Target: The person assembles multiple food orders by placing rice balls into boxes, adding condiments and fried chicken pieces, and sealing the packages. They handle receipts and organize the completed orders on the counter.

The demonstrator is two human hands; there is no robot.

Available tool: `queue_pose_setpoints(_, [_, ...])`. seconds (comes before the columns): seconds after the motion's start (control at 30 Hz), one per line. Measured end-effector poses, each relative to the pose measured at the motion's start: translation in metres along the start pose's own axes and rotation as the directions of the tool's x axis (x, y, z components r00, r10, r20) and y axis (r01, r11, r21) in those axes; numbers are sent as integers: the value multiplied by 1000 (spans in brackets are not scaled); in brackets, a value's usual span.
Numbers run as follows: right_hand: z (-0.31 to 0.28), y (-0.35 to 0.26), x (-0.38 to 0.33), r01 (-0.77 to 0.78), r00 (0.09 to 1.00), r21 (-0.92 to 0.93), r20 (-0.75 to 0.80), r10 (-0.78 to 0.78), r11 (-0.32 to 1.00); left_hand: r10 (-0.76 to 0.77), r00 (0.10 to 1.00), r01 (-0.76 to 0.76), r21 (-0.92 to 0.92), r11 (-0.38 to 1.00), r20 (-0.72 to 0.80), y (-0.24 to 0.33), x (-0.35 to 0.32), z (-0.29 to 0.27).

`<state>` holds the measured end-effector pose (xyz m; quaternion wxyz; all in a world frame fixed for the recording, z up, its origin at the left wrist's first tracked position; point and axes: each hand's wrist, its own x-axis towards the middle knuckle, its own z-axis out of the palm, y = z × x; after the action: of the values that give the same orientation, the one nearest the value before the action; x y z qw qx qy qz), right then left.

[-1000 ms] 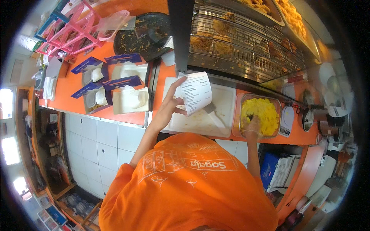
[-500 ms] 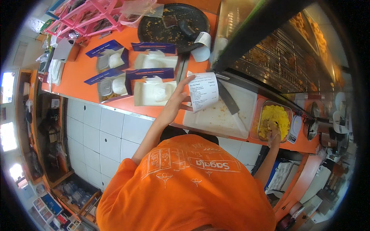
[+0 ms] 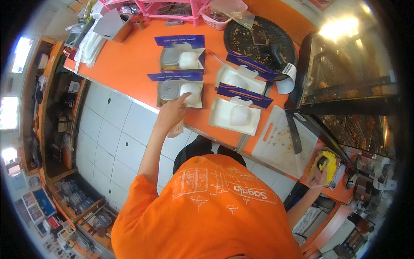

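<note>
My left hand [image 3: 171,115] reaches over the counter's near edge, its index finger stretched toward a white-wrapped mound [image 3: 190,92] in an open carton [image 3: 196,105]. A printed receipt [image 3: 176,129] hangs below the palm, held by the other fingers. Beside the mound in that carton sits a lidded clear tub [image 3: 170,90]. Far to the right, my right hand [image 3: 317,178] is closed at a container of crumbly yellow food [image 3: 331,165]. A small dark object [image 3: 322,162] shows at its fingertips; its kind is unclear.
More open cartons with dark blue lids stand behind and to the right, one holding a white mound [image 3: 239,115]. A knife [image 3: 294,134] lies on a white cutting board [image 3: 276,144]. Behind are a round black tray [image 3: 241,41] with crumbs and a glass display case [image 3: 345,82].
My left hand has moved left with the receipt, from above the cutting board to the front left carton, and lowered it. My right hand stays at the yellow food. The view has turned left.
</note>
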<state>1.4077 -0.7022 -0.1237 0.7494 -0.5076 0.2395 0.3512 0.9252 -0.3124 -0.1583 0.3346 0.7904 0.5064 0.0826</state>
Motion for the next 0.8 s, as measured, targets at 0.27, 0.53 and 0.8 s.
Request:
queue_pose_setpoints(0.27, [193,231,-65,576,610,-679,728,313,455,174,985,-171,160,972,-4,0,2,61])
queue_pose_setpoints(0.53, [325,362,-45,949,274,-247,954,124,-197,206,972,-147,382,912,-117,-5,-2,91])
queue_pose_setpoints(0.8, [310,367,-16,987,-103,139,931,349,-80,320,926,-294,149,944,-199,-17,-24,92])
